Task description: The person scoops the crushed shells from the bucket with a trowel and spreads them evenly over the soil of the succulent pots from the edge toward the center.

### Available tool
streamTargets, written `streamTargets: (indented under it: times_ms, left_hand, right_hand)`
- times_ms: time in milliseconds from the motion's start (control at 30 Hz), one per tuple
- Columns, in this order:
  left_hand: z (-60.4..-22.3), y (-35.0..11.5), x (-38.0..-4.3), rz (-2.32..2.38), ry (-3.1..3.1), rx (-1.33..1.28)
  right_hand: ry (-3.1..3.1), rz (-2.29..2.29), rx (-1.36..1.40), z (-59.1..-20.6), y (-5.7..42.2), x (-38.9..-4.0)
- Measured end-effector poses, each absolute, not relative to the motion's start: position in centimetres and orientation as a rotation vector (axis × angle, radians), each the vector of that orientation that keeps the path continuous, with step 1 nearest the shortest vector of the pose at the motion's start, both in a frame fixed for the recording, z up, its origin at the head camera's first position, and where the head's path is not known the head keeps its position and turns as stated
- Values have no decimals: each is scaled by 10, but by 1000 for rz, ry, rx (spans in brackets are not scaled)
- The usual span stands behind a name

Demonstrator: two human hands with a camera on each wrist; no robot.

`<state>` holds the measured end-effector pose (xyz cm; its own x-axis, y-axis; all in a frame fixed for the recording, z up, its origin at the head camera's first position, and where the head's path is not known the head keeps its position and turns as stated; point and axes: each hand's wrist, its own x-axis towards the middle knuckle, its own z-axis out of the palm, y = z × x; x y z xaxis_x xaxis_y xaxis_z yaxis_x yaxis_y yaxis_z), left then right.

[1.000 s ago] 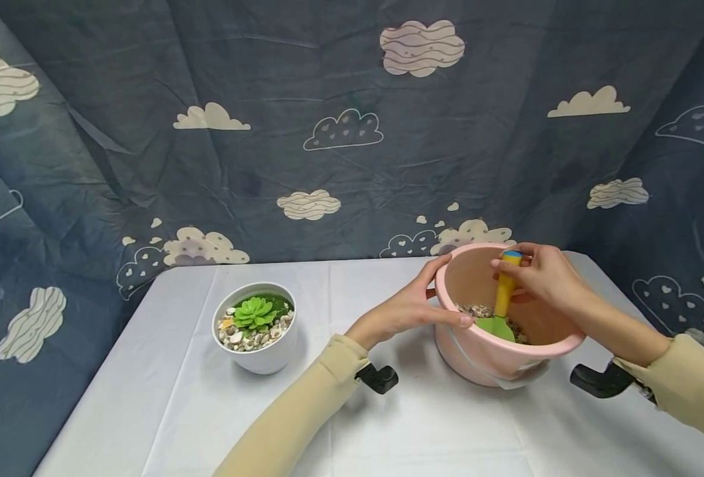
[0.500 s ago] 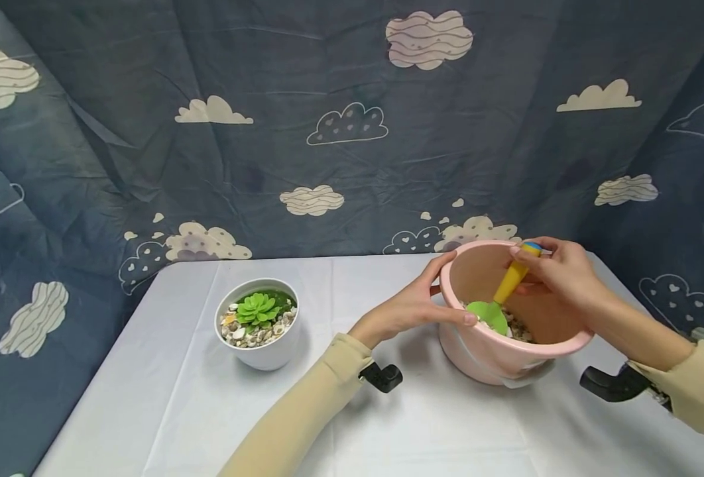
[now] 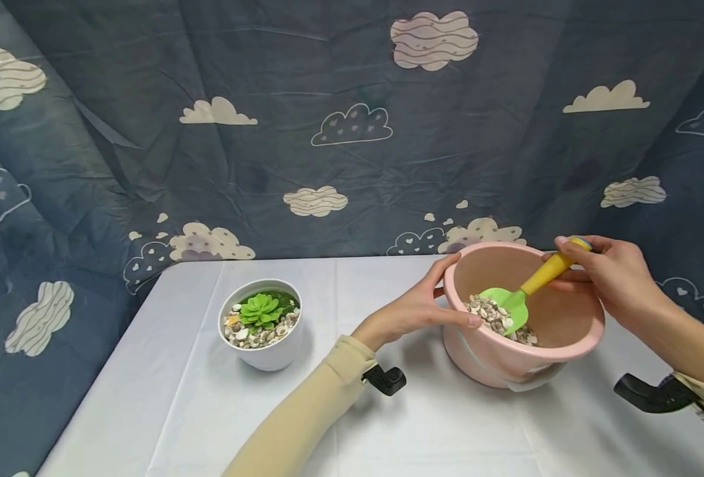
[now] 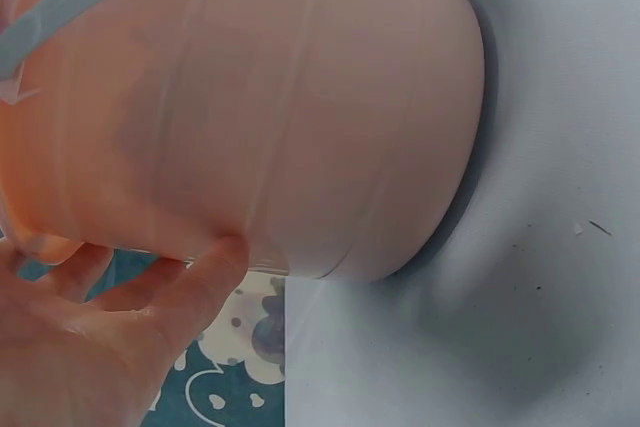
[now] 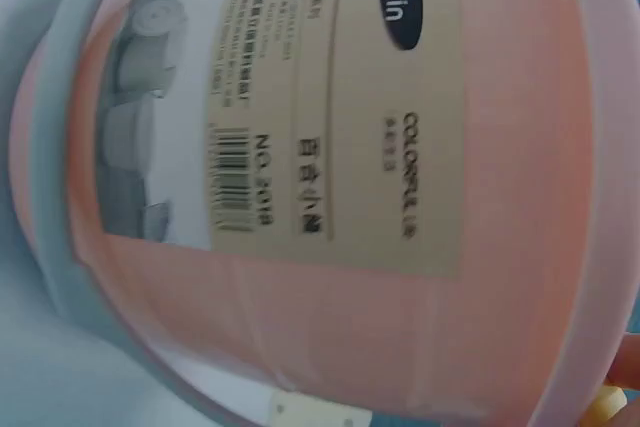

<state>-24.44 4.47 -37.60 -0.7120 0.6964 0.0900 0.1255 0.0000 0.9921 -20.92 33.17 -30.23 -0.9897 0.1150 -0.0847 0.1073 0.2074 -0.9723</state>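
My left hand (image 3: 414, 311) holds the pink bucket (image 3: 477, 358) at its left side, with the thumb along the front of the rim. In the left wrist view, fingers (image 4: 205, 282) press against the bucket wall (image 4: 260, 97). My right hand (image 3: 617, 275) grips the yellow handle of a toy shovel (image 3: 549, 273) over the bucket's right part. The shovel's green blade lies tilted among small shells or pebbles (image 3: 492, 315) inside the bucket. The right wrist view is mostly the bucket's label (image 5: 330, 107), with a bit of finger at the lower right edge.
On the left of the white-covered table (image 3: 209, 424) stands a white pot (image 3: 271, 358) with a green succulent (image 3: 260, 310) and small stones. A dark cloud-patterned curtain (image 3: 352, 172) hangs behind the table. The bucket's grey carrying handle (image 3: 539, 379) hangs down in front.
My right hand has moved right, tilting the shovel from near upright to a low slant. Its blade has shifted left and up among the shells or pebbles. The left hand keeps its hold.
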Motion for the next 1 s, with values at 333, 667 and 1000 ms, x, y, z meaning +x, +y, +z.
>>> streamTargets:
  times_ms: [333, 667, 1000]
  left_hand:
    - [-375, 45, -245, 1757, 1851, 854]
    - [-375, 43, -243, 1761, 1858, 839]
    - [-379, 44, -242, 1782, 1837, 837]
  right_hand:
    - [-2179, 2157, -222, -304, 355, -204]
    - [-2062, 2129, -253, -316, 367, -196]
    - [-1820, 2224, -279, -328, 369, -187]
